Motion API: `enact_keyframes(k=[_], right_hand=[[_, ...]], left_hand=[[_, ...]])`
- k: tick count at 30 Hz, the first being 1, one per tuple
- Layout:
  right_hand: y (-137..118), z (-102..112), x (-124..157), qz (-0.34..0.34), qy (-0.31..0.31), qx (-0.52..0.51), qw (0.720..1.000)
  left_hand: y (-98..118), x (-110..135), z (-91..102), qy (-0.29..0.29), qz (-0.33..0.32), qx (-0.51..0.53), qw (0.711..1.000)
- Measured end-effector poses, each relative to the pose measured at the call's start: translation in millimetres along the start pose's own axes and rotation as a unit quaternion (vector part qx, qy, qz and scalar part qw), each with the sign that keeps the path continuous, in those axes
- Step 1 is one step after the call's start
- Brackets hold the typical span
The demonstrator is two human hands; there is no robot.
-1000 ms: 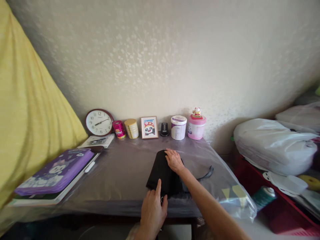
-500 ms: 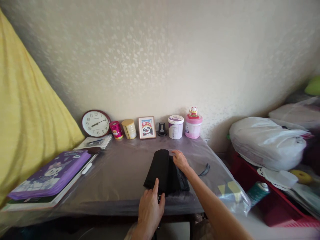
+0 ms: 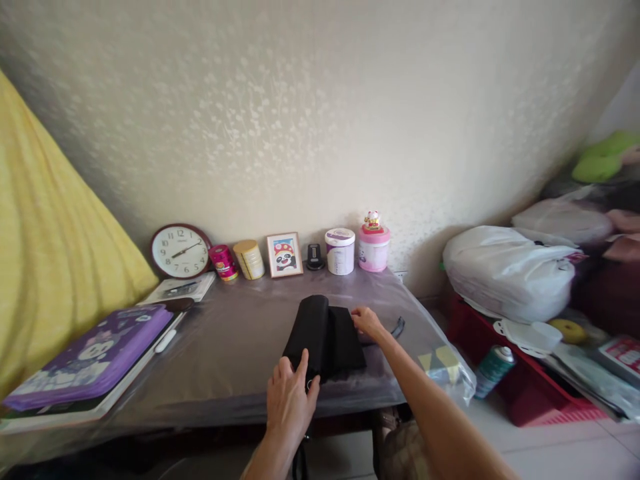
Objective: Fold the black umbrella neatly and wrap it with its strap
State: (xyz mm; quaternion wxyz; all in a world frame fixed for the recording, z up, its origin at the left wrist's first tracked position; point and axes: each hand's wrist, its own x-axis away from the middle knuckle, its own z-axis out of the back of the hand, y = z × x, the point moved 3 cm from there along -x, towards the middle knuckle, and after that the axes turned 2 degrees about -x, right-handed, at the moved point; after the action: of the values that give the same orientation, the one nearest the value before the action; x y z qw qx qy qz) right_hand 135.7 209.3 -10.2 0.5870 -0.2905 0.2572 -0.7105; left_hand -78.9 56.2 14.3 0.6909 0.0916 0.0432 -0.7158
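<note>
A folded black cloth [image 3: 325, 337] lies on the plastic-covered table [image 3: 235, 353], partly rolled on its left side. My left hand [image 3: 289, 399] rests on the cloth's near end with the forefinger stretched out and pressing on it. My right hand [image 3: 369, 322] touches the cloth's right edge, fingers curled at the fabric. A dark strap [image 3: 397, 327] trails off to the right of the cloth.
Along the wall stand a clock [image 3: 179, 251], a red tin [image 3: 223, 262], a yellow tin [image 3: 249, 259], a panda picture [image 3: 285, 255], a white tub [image 3: 340, 251] and a pink tub [image 3: 373, 248]. A purple case [image 3: 90, 357] lies left. White bags [image 3: 507, 270] and a red crate [image 3: 505, 383] are on the right.
My right hand has slid from the top of the cloth to its right edge. The view has swung to the right. My left hand stays on the near end.
</note>
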Motion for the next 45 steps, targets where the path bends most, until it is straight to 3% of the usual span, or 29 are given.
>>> enact_keyframes(k=[7,12,18,23,30,45], right_hand=[[-5,-1,5,-0.008,-0.018,-0.084,0.996],[-6,-10,11,-0.008,-0.023,-0.088,0.996],[-10,-17,11,0.014,-0.009,-0.060,0.998],[-18,-17,11,0.043,0.011,-0.056,0.997],[-35,-10,13,0.092,0.044,-0.084,0.991],[-83,-40,15,0.078,-0.060,-0.202,0.974]], left_hand=[[1,0,-0.4,0.033,-0.015,-0.002,0.999],[1,0,-3.1,0.038,-0.021,-0.001,0.999],[2,0,-5.7,-0.006,-0.018,0.010,1.000],[4,1,-11.7,-0.074,0.008,0.089,0.993],[1,-2,-18.9,-0.058,0.039,0.168,0.983],[-1,-2,-16.2,-0.070,0.042,0.171,0.982]])
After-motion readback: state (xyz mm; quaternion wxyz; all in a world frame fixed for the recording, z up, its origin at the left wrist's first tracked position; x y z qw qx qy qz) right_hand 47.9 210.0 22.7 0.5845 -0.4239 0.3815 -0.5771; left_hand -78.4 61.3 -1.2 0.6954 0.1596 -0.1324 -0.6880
